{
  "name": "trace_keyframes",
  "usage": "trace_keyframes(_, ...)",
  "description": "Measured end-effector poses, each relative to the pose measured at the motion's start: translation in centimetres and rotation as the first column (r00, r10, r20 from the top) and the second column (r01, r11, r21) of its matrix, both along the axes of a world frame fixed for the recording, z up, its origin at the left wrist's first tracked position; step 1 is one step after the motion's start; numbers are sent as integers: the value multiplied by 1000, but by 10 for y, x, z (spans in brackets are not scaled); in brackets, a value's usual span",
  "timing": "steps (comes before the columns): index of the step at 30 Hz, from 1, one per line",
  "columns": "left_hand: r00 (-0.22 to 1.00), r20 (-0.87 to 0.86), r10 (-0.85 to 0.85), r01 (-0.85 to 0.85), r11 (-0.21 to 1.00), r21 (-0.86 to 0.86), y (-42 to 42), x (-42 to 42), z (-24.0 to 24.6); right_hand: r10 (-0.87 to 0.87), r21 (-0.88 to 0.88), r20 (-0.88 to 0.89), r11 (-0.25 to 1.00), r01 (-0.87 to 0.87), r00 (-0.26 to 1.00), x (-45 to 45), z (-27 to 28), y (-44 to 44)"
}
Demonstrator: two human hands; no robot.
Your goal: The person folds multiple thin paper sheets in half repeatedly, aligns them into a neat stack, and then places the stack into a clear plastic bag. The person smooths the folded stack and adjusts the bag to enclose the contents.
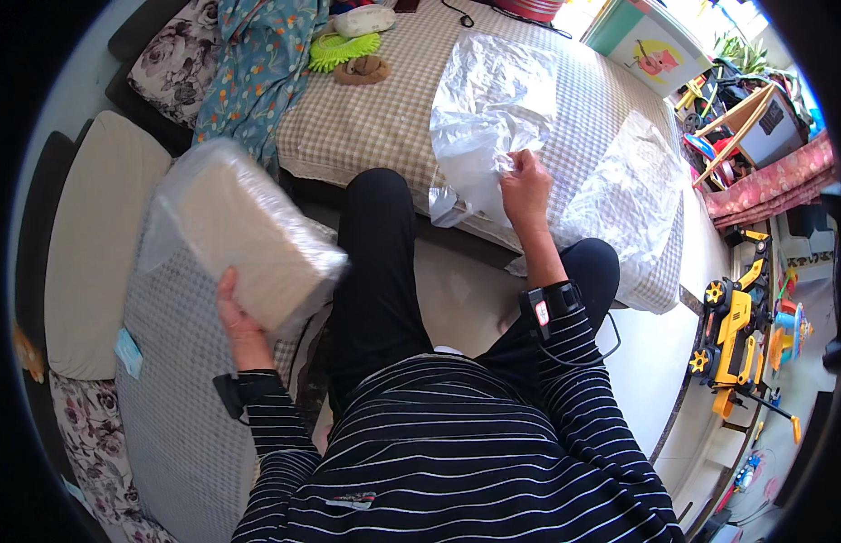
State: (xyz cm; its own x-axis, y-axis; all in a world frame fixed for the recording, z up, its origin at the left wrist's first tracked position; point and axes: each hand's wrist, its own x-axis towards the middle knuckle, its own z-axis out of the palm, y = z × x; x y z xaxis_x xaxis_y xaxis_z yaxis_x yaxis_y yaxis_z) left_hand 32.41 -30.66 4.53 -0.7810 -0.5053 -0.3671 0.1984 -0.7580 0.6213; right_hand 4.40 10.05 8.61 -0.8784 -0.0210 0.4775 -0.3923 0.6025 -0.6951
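A beige rectangular bundle in clear plastic wrapping (240, 231) is in my left hand (240, 322), held up over the left part of the sofa; motion blurs it and what it contains cannot be told. My right hand (527, 186) pinches the near edge of a crumpled clear plastic bag (492, 95), which lies spread on the checked cloth (400, 115) in front of me. A second clear plastic bag (627, 183) lies flat on the cloth, to the right of that hand.
A blue floral cloth (261, 75), a lime-green chenille item (342, 51) and a brown fuzzy item (361, 70) lie at the far left. At right stand a storage box with a cartoon picture (655, 58), a wooden-framed board (760, 129) and a yellow toy construction vehicle (731, 319).
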Motion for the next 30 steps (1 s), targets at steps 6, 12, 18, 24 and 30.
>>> trace_keyframes(6, 960, 252, 119, -83, 985, -151, -96, 48, -38, 116, -194, 276, 979, -63, 954, -14, 11, -6)
trace_keyframes(12, 963, 264, 51, -37, 998, -60, -125, 64, -71, 105, 103, 282, 985, -139, 954, -37, 34, -10)
trace_keyframes(18, 896, 434, 98, 47, 949, -312, -136, 66, -59, 298, -71, 474, 951, -302, 828, -37, 53, -19)
trace_keyframes(24, 564, 306, 767, 412, 60, -909, -83, 50, -1, 249, 46, 490, 950, -310, 835, -25, 69, -31)
trace_keyframes(30, 990, 112, -91, 139, 407, -903, 111, -30, 57, 302, -83, 498, 950, -303, 813, -15, 70, -55)
